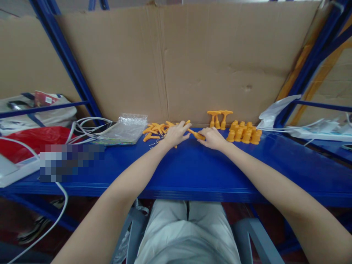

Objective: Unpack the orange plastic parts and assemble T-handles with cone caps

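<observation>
My right hand (213, 138) is closed around an orange plastic base piece (198, 135), tilted, with its narrow end toward my left hand. My left hand (176, 135) is bent around an orange handle piece (188, 121), whose tip shows above the fingers; the rest is hidden. The two pieces meet or nearly touch between my hands; I cannot tell which. Behind and beside my left hand lies a loose pile of orange handle pieces (156, 128), with small metallic bits (154, 143) scattered close by. Several orange bases (246, 132) stand upright right of my right hand.
Upright orange T-shaped pieces (224, 118) stand against the cardboard wall (198, 66). Plastic packets (125, 130), white cables (79, 130) and a red bag (35, 141) lie left on the blue table (178, 172). A white power strip (321, 132) is at right.
</observation>
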`<state>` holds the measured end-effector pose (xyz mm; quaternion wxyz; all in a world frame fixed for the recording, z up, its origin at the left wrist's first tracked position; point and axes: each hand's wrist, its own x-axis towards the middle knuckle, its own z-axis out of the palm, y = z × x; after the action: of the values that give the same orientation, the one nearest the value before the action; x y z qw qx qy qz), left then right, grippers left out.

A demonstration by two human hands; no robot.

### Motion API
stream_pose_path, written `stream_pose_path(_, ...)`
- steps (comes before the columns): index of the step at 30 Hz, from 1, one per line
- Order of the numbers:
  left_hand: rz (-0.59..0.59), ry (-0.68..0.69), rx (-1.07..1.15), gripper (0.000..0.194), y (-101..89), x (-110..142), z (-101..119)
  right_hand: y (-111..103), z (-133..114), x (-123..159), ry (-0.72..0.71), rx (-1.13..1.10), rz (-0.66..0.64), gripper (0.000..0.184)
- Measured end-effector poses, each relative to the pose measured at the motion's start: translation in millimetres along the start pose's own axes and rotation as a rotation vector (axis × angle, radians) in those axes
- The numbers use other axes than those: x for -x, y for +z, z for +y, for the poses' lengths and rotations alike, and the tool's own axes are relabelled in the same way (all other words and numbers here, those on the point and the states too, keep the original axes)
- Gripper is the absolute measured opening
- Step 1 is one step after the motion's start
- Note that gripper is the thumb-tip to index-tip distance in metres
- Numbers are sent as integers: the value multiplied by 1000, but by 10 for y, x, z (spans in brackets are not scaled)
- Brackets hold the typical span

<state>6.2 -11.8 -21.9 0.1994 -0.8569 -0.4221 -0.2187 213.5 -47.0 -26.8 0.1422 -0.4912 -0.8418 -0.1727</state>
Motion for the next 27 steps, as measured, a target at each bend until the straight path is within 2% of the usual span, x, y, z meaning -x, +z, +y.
stream_pose_path(3,16,35,4,41,11,-9,3,40,-3,6,-11,-22,38,29)
stream_pose_path(6,17,49,0,43,23,-14,0,83,-1,10,-95,-32,88,27)
stream_pose_path(9,19,74,5,49,44,-16,-9,102,-27,11,-188,23,121,27)
stream_pose_path(11,21,93,17,54,59,-18,-12,95,-54,11,-198,69,124,32)
stream_pose_path(17,61,192,86,60,89,-24,34,17,-118,14,-145,167,77,38)
stream_pose_path(21,88,276,136,64,92,-37,70,24,-147,14,-61,94,60,43)
stream_pose_path(24,112,320,148,66,73,-49,69,92,-103,-20,18,-74,144,45)
stream_pose_path(27,138,299,133,65,44,-53,40,165,61,-123,67,-252,254,42)
